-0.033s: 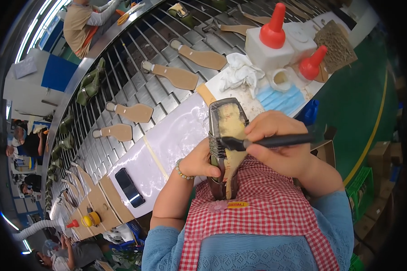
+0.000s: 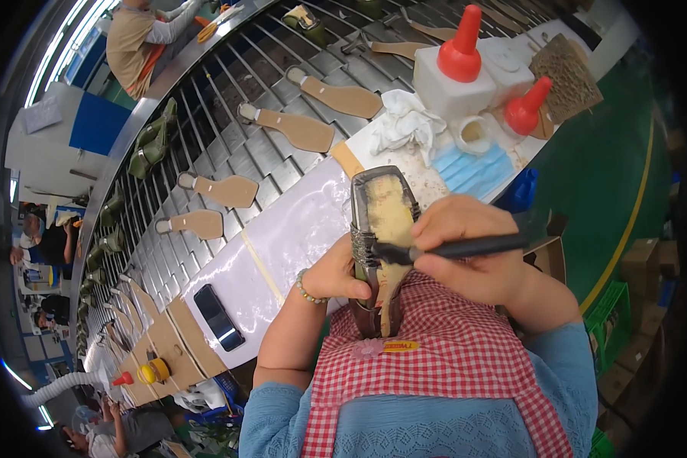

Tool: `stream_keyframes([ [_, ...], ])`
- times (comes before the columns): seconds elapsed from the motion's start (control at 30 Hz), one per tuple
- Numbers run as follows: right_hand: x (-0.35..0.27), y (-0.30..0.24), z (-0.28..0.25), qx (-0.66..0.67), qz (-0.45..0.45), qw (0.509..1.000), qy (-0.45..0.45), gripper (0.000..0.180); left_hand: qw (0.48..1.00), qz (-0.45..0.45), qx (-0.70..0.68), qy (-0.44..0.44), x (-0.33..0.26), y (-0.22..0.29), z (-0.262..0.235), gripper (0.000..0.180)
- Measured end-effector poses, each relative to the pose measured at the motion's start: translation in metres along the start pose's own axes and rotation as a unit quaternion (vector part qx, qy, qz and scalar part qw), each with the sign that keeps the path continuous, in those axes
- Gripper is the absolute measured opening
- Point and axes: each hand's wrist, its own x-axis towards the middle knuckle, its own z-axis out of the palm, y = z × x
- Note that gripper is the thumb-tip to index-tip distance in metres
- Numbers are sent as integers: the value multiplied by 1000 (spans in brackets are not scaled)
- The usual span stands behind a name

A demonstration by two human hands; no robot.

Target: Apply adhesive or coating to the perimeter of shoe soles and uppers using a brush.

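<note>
Wearing a red-and-white checked apron (image 2: pixel 427 374) at the near edge. Just beyond, holding a dark shoe (image 2: pixel 389 206) upside down, with the broad toe end pointing away. Gripping its left side with the left hand (image 2: pixel 334 271), thumb bent over the near part. Pinching a black-handled brush (image 2: pixel 477 246) in the right hand (image 2: pixel 477 271), with the tip over the pale underside, close to the braided left edge; cannot tell how firmly pressing. Farther left, showing a black phone (image 2: pixel 218 317) flat on a shiny white sheet (image 2: pixel 301 221). Farther right, showing a blue mask (image 2: pixel 473 166), an open white pot (image 2: pixel 473 136) and a crumpled white cloth (image 2: pixel 406 122) near a red cone top (image 2: pixel 459 46). Beyond, showing tan insoles (image 2: pixel 220 190) spread over metal bars, with green shoes (image 2: pixel 153 145) at far left.
</note>
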Motion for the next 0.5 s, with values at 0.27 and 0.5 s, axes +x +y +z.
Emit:
stream_keyframes([
  [0.27, -17, 12, -33, 167, 184, 966, 74, 18, 999, -28, -13, 34, -19, -12, -10, 115],
  [0.5, -18, 89, -99, -234, 248, 926, 161, 19, 993, -5, -39, 111, -47, -36, -10, 109],
])
